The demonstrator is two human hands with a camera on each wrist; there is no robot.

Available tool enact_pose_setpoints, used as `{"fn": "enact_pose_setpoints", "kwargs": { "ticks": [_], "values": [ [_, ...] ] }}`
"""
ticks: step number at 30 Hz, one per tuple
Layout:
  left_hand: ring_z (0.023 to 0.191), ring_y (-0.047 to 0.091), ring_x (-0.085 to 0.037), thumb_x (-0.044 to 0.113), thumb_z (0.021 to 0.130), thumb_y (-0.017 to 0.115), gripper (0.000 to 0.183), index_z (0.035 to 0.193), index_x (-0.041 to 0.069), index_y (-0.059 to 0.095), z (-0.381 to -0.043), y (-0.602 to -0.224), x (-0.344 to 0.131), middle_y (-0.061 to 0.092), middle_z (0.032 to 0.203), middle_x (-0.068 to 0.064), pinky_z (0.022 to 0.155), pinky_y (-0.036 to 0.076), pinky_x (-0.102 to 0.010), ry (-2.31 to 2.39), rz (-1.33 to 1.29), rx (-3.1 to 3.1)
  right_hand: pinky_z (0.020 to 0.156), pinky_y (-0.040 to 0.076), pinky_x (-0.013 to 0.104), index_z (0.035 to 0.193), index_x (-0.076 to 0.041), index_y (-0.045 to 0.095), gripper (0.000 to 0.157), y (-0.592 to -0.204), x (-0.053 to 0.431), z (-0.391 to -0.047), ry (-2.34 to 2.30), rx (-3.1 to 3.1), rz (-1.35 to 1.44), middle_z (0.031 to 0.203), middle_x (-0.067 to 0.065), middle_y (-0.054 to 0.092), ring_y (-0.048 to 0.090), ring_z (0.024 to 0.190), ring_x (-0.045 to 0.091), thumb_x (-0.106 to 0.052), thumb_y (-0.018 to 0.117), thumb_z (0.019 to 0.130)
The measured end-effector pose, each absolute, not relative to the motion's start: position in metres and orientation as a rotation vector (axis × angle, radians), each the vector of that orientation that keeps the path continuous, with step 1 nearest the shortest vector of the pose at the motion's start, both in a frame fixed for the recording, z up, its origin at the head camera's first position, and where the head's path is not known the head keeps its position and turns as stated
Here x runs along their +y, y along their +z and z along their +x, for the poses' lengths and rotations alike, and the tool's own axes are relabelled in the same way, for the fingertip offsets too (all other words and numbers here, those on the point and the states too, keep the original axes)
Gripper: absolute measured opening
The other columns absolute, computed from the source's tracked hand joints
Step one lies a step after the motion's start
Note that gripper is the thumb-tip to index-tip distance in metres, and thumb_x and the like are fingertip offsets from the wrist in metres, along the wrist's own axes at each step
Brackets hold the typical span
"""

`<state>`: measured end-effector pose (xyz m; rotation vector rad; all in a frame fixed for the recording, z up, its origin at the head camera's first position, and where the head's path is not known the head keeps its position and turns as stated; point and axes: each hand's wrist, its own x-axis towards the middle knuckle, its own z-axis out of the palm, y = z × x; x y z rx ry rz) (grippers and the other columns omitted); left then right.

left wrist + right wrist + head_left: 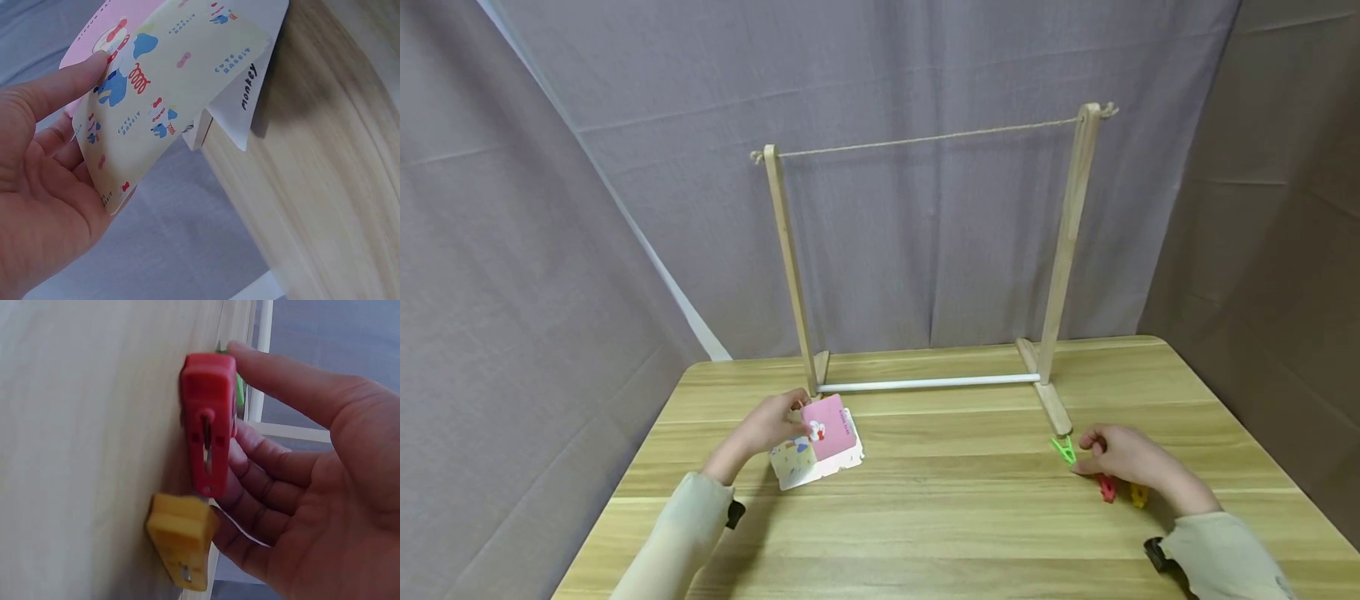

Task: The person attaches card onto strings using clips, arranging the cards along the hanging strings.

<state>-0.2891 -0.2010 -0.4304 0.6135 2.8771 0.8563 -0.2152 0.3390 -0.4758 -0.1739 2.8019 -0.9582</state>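
Note:
My left hand [772, 423] pinches several printed cards at the table's left side. Uppermost in the head view are a pink card [829, 427] with a white rabbit and a cream card [181, 81] reading "CUTE RABBIT"; a white card [240, 109] with the handwritten word "monkey" shows beneath. The thumb lies across the cream card in the left wrist view. My right hand [1123, 458] is at the right, fingers loosely bent, its fingertips beside a green clothespin [1064, 450]. Under that hand are a red clothespin [208, 425] and a yellow clothespin [181, 540].
Behind the hands stands a wooden frame [1063, 242] with a thin rope [925, 140] strung between its posts and a white rod [928, 384] low down. Its right foot reaches near the green clothespin. Grey curtains [925, 250] surround the wooden table [917, 508].

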Motion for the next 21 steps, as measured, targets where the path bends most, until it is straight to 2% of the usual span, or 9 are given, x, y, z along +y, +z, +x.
{"fn": "enact_pose_setpoints", "kwargs": {
  "ticks": [5, 8, 15, 21],
  "values": [
    [0.085, 0.065, -0.022, 0.003, 0.084, 0.078, 0.025, 0.105, 0.007, 0.065, -0.290, -0.428, -0.197, 0.070, 0.104, -0.012, 0.074, 0.056, -0.038, 0.853, 0.630, 2.888, 0.060, 0.045, 0.030, 0.107, 0.005, 0.061, 0.053, -0.474, 0.334, -0.215, -0.922, 2.825, -0.136, 0.073, 0.003, 0.055, 0.055, 0.060, 0.016, -0.041, 0.078, 0.087],
    [0.088, 0.065, -0.023, 0.003, 0.084, 0.078, 0.026, 0.107, 0.006, 0.066, -0.291, -0.428, -0.196, 0.070, 0.104, -0.012, 0.077, 0.056, -0.040, 0.855, 0.642, 2.887, 0.062, 0.045, 0.032, 0.105, 0.004, 0.063, 0.055, -0.473, 0.329, -0.216, -0.868, 2.875, -0.117, 0.074, 0.002, 0.054, 0.051, 0.063, 0.016, -0.046, 0.075, 0.088],
    [0.084, 0.064, -0.020, 0.004, 0.085, 0.077, 0.024, 0.106, 0.005, 0.066, -0.294, -0.427, -0.193, 0.070, 0.104, -0.013, 0.075, 0.056, -0.038, 0.861, 0.669, 2.874, 0.043, 0.043, 0.030, 0.091, -0.005, 0.057, 0.046, -0.477, 0.319, -0.216, -0.960, 2.865, -0.060, 0.064, 0.000, 0.047, 0.051, 0.040, 0.014, -0.046, 0.075, 0.088],
    [0.087, 0.066, -0.021, 0.003, 0.085, 0.076, 0.024, 0.108, 0.004, 0.067, -0.295, -0.424, -0.189, 0.071, 0.108, -0.015, 0.080, 0.056, -0.041, 0.866, 0.684, 2.877, 0.043, 0.040, 0.029, 0.093, -0.002, 0.056, 0.049, -0.478, 0.315, -0.218, -0.935, 2.889, -0.058, 0.066, 0.001, 0.046, 0.048, 0.040, 0.012, -0.047, 0.075, 0.087]
  ]
}}
